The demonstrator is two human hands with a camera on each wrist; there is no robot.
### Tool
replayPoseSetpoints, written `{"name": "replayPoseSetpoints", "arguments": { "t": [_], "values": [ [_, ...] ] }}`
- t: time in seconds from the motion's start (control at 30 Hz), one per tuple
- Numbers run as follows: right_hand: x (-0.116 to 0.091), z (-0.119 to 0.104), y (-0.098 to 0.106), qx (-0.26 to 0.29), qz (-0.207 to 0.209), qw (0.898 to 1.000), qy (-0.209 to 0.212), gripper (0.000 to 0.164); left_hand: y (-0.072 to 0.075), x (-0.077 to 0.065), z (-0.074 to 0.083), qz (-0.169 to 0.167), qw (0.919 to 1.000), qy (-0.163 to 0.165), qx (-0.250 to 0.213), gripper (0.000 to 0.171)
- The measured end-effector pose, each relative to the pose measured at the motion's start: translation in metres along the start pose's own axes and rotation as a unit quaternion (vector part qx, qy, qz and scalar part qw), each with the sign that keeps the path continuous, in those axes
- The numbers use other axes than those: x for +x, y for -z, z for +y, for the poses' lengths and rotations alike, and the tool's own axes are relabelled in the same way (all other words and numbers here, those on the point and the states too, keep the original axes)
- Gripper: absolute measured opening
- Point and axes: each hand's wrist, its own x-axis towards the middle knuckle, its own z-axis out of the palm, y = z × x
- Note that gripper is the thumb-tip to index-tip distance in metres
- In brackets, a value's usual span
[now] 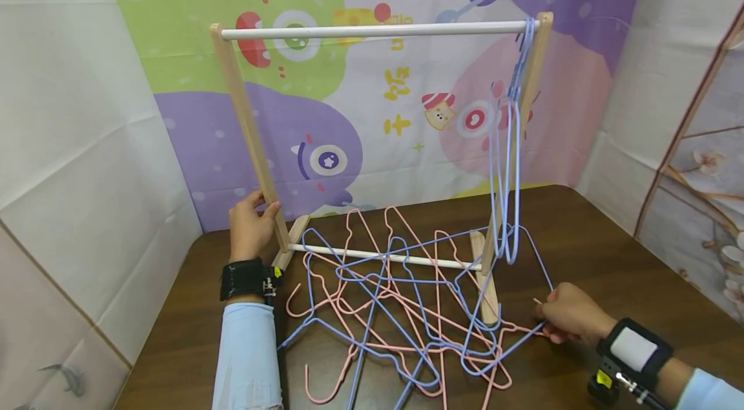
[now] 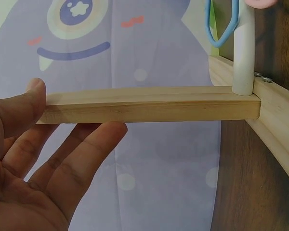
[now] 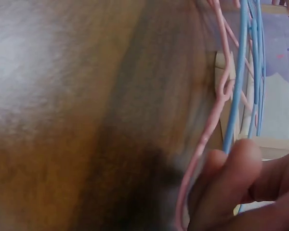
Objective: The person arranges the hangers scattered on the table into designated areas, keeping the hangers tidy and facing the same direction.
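My left hand (image 1: 251, 227) holds the left wooden upright (image 1: 244, 119) of a small clothes rack near its foot. In the left wrist view the thumb lies on one side of the upright (image 2: 173, 108) and the fingers on the other. At the right of the table my right hand (image 1: 572, 313) pinches a blue hanger (image 1: 517, 343) at the edge of a tangled pile. The right wrist view shows the blue hanger (image 3: 237, 91) running into the fingers. A pink hanger (image 3: 213, 120) passes close beside them; its hook end is partly hidden by the hand.
Several pink hangers (image 1: 407, 307) and blue ones lie tangled over the rack's lower bar (image 1: 354, 253). Several blue hangers (image 1: 510, 158) hang at the right end of the white top rail (image 1: 372, 30). A cartoon cloth (image 1: 360, 139) covers the wall behind the brown table (image 1: 610, 248).
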Motion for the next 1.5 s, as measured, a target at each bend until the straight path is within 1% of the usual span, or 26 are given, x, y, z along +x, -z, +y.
{"name": "replayPoseSetpoints", "arguments": {
  "t": [0.07,0.1,0.23,0.33,0.47,0.63,0.73,0.87,0.97,1.03,1.13,1.23,1.3,1.43,1.5],
  "values": [
    [-0.001,0.001,-0.001,0.000,-0.002,1.000,0.003,0.012,0.000,0.000,0.000,0.001,1.0000,0.000,0.001,0.035],
    [-0.002,0.002,-0.001,0.004,-0.004,1.000,0.003,0.013,0.000,0.000,0.000,0.001,1.0000,-0.001,0.002,0.035],
    [-0.005,0.001,0.000,0.027,-0.014,1.000,0.003,0.023,-0.001,0.001,-0.001,0.002,1.0000,-0.005,0.003,0.035],
    [-0.006,-0.001,0.002,0.046,-0.012,0.999,0.010,0.030,-0.001,0.002,-0.001,0.003,1.0000,-0.007,0.002,0.034],
    [-0.008,-0.005,0.005,0.049,0.013,0.998,0.032,0.035,-0.001,0.003,-0.002,0.003,1.0000,-0.009,0.000,0.034],
    [-0.010,-0.010,0.005,0.033,0.047,0.997,0.052,0.029,0.000,0.003,-0.002,0.006,0.9999,-0.010,0.004,0.033],
    [-0.013,-0.014,0.005,0.029,0.063,0.996,0.050,0.026,0.000,0.002,-0.001,0.004,1.0000,-0.007,0.005,0.034],
    [-0.016,-0.019,0.004,0.021,0.106,0.992,0.064,0.027,0.001,0.001,0.000,0.000,1.0000,-0.004,0.004,0.035],
    [-0.018,-0.023,0.001,0.024,0.154,0.984,0.087,0.029,0.000,0.001,0.000,0.000,1.0000,-0.006,0.003,0.035],
    [-0.018,-0.026,-0.001,0.044,0.181,0.978,0.096,0.029,0.000,0.002,0.000,0.002,1.0000,-0.007,0.001,0.034],
    [-0.017,-0.031,-0.003,0.094,0.212,0.968,0.100,0.031,-0.002,0.002,-0.001,0.004,1.0000,-0.008,0.000,0.032],
    [-0.015,-0.036,-0.006,0.152,0.224,0.957,0.100,0.034,-0.002,0.002,-0.002,0.005,0.9999,-0.008,0.002,0.032],
    [-0.013,-0.039,-0.007,0.191,0.225,0.951,0.094,0.037,-0.002,0.002,-0.001,0.006,1.0000,-0.007,0.001,0.032],
    [-0.008,-0.044,-0.009,0.275,0.219,0.934,0.062,0.040,-0.001,0.001,0.000,0.002,1.0000,-0.002,0.002,0.033],
    [-0.006,-0.047,-0.009,0.309,0.214,0.925,0.049,0.038,0.000,0.000,0.000,0.000,1.0000,0.001,0.000,0.034]
  ]
}}
